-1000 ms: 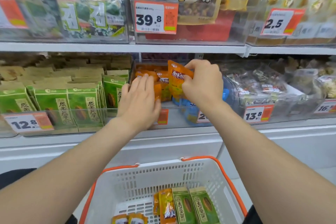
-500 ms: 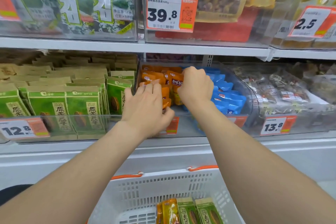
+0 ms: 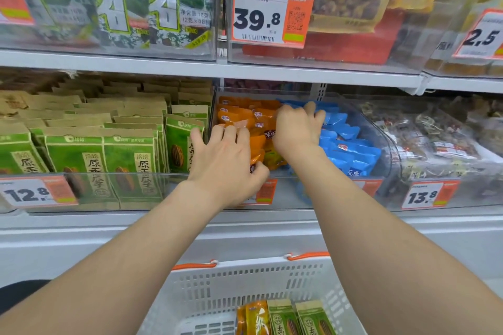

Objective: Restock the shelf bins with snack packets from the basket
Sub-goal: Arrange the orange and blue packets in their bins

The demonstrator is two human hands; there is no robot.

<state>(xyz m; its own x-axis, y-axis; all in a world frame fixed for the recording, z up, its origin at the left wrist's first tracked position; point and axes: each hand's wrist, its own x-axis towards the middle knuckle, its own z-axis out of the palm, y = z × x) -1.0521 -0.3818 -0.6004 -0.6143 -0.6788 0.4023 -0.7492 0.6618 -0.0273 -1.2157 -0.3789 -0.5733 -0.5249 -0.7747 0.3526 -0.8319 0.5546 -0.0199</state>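
You are reaching both hands into the clear bin [image 3: 299, 194] on the shelf [image 3: 136, 223]. Your left hand [image 3: 228, 160] is lying on the orange packets [image 3: 245, 114] in the left part of the bin. Its fingers are straight and a little spread, and its thumb is touching the front packet low down. Your right hand [image 3: 298, 128] is just beside it, where the orange packets are meeting the blue packets [image 3: 351, 152]. Its fingers are bending down into the pile, and I cannot tell if they are pinching a packet or only pushing. The white basket [image 3: 245, 280] is sitting low in front of you. Some yellow-orange packets [image 3: 254, 318] and two green packets [image 3: 283, 318] are standing in it side by side. Green bags [image 3: 79, 163] are filling the bin to the left.
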